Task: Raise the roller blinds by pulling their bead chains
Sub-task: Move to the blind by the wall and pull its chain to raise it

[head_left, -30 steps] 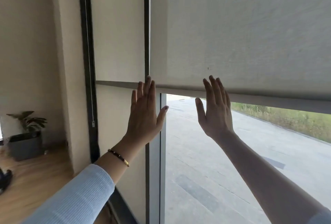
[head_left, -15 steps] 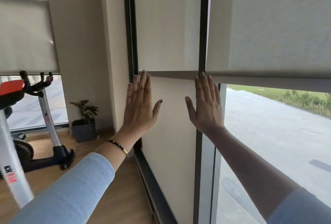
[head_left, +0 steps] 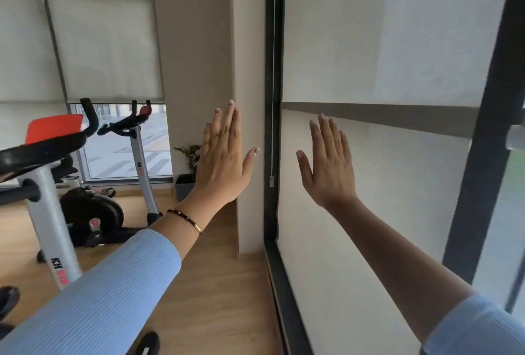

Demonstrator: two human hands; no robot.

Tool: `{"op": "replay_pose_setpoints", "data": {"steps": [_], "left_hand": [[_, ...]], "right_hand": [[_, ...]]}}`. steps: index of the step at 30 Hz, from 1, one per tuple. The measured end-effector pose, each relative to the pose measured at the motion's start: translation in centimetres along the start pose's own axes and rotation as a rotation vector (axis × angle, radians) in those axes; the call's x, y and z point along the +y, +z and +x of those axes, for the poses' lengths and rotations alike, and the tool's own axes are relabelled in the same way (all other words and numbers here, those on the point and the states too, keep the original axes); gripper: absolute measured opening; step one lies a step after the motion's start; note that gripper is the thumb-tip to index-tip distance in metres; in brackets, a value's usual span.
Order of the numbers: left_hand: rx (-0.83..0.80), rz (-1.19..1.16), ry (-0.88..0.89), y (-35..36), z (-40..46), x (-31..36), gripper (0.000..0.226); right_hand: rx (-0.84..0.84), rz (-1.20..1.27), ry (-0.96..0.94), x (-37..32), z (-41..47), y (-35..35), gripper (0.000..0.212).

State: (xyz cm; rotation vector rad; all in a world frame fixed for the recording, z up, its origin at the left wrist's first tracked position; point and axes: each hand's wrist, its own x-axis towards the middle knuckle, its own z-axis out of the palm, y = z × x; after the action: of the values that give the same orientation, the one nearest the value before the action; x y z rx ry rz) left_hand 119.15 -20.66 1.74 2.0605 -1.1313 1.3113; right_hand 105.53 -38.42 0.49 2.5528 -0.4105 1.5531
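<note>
A thin bead chain (head_left: 273,70) hangs down the dark window frame, ending in a small weight (head_left: 271,181) at hand height. My left hand (head_left: 224,161) is raised flat, fingers apart, just left of the chain and not touching it. My right hand (head_left: 329,167) is raised the same way just right of the chain, in front of a pale roller blind (head_left: 369,42) whose grey bottom bar (head_left: 383,116) crosses at fingertip height. Another blind (head_left: 108,42) hangs half lowered on the far left window. Both hands hold nothing.
Two exercise bikes (head_left: 51,184) stand on the wooden floor (head_left: 216,298) to the left. A potted plant (head_left: 189,172) sits by the beige wall column (head_left: 210,42). A dark mullion (head_left: 488,127) rises at the right.
The view has swung left: the raised blind on the right has slid out of sight and the bikes and far window have come in. Both hands stay raised and flat.
</note>
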Motion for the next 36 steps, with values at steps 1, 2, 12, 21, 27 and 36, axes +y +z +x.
{"op": "replay_pose_setpoints", "data": {"steps": [1,2,12,21,27,36], "left_hand": [[-0.001,0.005,-0.008,1.7,0.5,-1.6,0.078],[0.000,0.011,-0.017,3.5,1.0,-3.3,0.078],[-0.035,0.047,-0.033,21.9,8.9,-19.6,0.077],[-0.060,0.018,0.001,36.8,15.7,-28.5,0.074],[-0.079,0.022,0.025,50.3,20.2,-34.1,0.074],[-0.111,-0.013,0.056,67.5,29.6,-41.0,0.075]], "right_hand": [[-0.009,0.009,-0.003,0.1,0.9,2.3,0.065],[-0.014,0.014,-0.003,0.2,1.8,4.7,0.065],[-0.050,-0.021,0.046,2.0,12.8,28.2,0.066],[0.005,-0.049,0.120,6.8,21.1,43.8,0.060],[0.031,-0.027,0.140,12.1,25.9,57.2,0.056],[0.006,-0.010,0.222,19.1,34.9,74.8,0.048]]}}
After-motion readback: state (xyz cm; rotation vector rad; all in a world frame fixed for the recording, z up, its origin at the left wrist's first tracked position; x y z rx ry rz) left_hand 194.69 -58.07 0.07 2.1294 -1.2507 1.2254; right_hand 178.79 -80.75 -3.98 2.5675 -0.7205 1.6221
